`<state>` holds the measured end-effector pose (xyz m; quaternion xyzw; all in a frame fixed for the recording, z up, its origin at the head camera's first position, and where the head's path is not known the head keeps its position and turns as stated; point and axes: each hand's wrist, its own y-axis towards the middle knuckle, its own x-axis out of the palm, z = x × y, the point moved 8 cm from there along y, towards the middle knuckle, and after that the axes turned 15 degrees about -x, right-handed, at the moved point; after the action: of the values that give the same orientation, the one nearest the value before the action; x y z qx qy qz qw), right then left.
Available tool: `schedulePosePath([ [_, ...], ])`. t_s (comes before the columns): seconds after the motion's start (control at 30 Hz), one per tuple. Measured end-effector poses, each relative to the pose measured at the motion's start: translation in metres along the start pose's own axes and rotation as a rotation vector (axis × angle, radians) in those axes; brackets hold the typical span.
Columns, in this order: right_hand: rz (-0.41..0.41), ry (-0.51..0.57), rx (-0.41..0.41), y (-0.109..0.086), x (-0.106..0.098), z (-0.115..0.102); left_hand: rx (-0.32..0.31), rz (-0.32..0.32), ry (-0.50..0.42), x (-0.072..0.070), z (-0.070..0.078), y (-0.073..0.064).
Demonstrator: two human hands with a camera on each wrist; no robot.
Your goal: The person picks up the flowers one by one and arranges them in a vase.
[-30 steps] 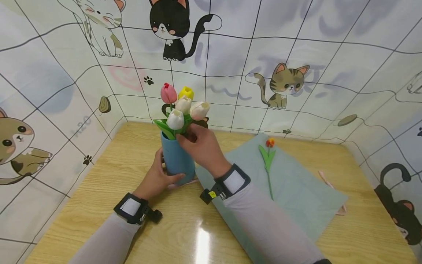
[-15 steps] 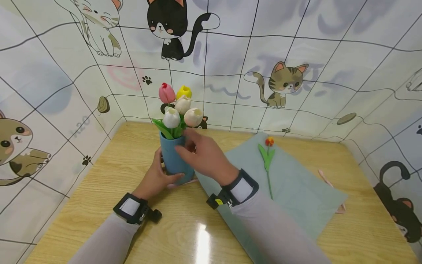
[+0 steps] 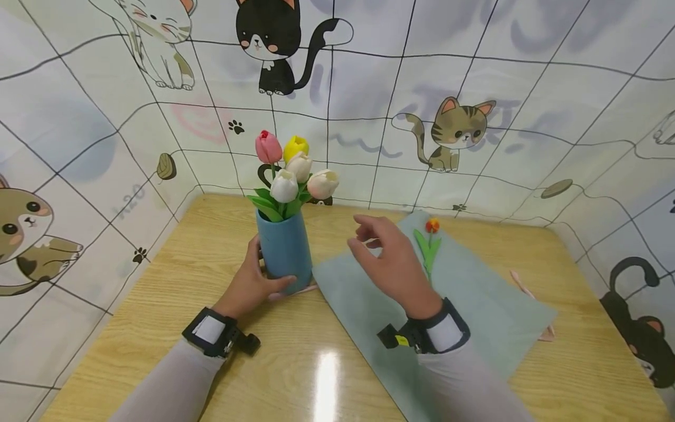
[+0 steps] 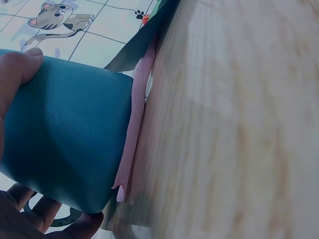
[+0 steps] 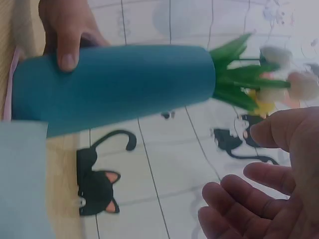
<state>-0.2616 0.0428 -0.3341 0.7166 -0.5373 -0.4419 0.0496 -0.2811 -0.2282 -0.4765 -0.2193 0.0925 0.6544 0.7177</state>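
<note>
A blue vase [image 3: 285, 249] stands upright on the table, holding several tulips: a pink tulip [image 3: 268, 147], a yellow tulip [image 3: 296, 146] and white or pale ones [image 3: 285, 186]. My left hand [image 3: 255, 284] grips the vase low down, its thumb across the front; the left wrist view shows fingers on the far side of the vase [image 4: 65, 129]. To the right of the vase, my right hand [image 3: 392, 264] hovers above a grey-green sheet [image 3: 474, 310], fingers loosely bent and holding nothing. An orange-red tulip [image 3: 432, 225] lies on that sheet, its lower stem hidden behind the right hand and wrist.
A pink ribbon [image 4: 137, 114] runs beneath the vase's base and the sheet, with another end [image 3: 521, 284] showing at the sheet's right. Cat-printed cloth [image 3: 364, 135] walls in the back and sides of the wooden table [image 3: 174, 269].
My right hand has let go among the tulips at the vase's rim and moved right, over the sheet. The pale tulips shifted slightly. My left hand stays on the vase.
</note>
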Motion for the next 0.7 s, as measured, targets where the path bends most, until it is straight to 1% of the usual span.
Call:
schedulePosePath([
  [0.13,0.037,-0.019,0.071,-0.018,-0.019,0.021,0.000,-0.004,-0.004,0.000,0.000,0.000],
  [0.33,0.054,-0.105,0.233,-0.044,-0.046,0.057,0.004,-0.011,-0.004,0.000,0.002,0.000],
  [0.5,0.038,-0.156,0.339,-0.061,-0.060,0.089,0.002,-0.003,0.006,-0.001,0.001,0.000],
  [0.7,-0.022,-0.184,0.441,-0.077,-0.069,0.125,-0.005,-0.007,0.000,0.000,-0.001,0.000],
])
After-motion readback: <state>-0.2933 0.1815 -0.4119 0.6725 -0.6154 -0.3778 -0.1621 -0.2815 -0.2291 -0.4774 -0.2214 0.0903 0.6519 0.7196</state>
